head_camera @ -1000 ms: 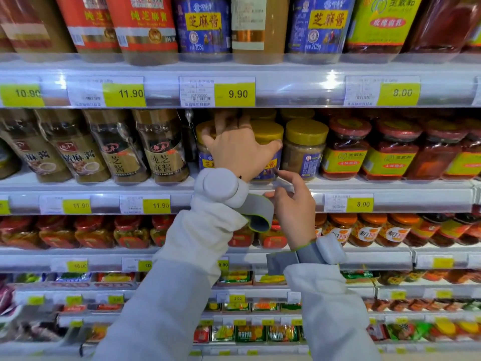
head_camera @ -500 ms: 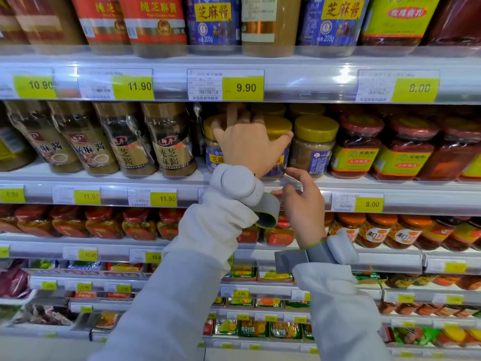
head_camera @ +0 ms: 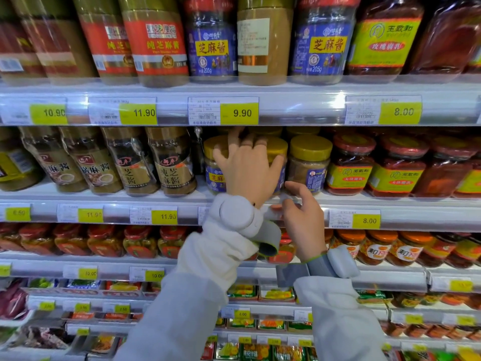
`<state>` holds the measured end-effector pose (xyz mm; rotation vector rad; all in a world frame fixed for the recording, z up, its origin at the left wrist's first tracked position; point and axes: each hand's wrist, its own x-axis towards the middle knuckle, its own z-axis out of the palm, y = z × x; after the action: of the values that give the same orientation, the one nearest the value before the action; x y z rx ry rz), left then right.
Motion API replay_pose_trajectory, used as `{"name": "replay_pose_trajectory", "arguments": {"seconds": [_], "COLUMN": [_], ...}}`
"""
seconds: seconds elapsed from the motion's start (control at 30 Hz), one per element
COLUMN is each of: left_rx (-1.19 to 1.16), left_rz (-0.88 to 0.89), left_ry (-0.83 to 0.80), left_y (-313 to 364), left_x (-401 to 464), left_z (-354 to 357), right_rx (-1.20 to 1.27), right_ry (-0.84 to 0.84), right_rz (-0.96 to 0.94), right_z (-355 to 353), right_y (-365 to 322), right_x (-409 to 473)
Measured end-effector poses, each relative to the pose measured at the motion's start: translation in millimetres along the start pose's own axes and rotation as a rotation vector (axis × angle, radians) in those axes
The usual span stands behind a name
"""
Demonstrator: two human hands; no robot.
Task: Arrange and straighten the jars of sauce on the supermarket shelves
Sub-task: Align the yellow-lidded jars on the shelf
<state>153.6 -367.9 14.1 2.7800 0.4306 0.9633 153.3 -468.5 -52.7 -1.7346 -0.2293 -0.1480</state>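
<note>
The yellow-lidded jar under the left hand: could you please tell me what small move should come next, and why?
Probably turn that jar so its label faces front. The left hand wraps its grip over it, hiding most of its front, while the neighbouring jar to its right already shows its label. The right hand rests at the shelf edge, holding nothing.

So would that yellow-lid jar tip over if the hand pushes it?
Probably not easily: the yellow-lid jar looks squat and full, so likely heavy. Smooth sides might slip. Neighbouring jars stand close, so it would likely bump them first.
</note>
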Motion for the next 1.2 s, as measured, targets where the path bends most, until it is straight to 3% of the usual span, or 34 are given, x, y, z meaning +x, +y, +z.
{"name": "replay_pose_trajectory", "arguments": {"seconds": [0.1, 0.17, 0.37, 0.63, 1.1, 1.2], "left_rx": [-0.123, -0.203, -0.392, -0.424, -0.505, -0.538], "left_rz": [-0.052, -0.068, -0.107, -0.179, -0.225, -0.233], "left_ry": [0.335, 0.439, 0.266, 0.129, 0.073, 0.185], "left_y": [0.7, 0.8, -6.4, -10.7, -8.6, -2.5], "left_x": [-26.6, -45.4, -67.9, -76.2, -75.4, -73.2], "left_z": [11.0, 15.0, 36.9, 48.4, 43.4, 35.8], "right_rx": [-0.023, -0.03, -0.041, 0.029, 0.032, 0.054], "right_ry": [-0.022, -0.028, -0.088, -0.083, -0.002, 0.083], "right_rz": [-0.016, -0.036, -0.021, -0.012, 0.01, 0.001], "right_z": [-1.0, 0.7, 6.2, 6.3, 7.7, 5.6], "right_y": [0.4, 3.1, 4.8, 7.1, 1.6, 1.3], "right_x": [2.7, 2.6, -0.9, -4.8, -8.1, -10.6]}}
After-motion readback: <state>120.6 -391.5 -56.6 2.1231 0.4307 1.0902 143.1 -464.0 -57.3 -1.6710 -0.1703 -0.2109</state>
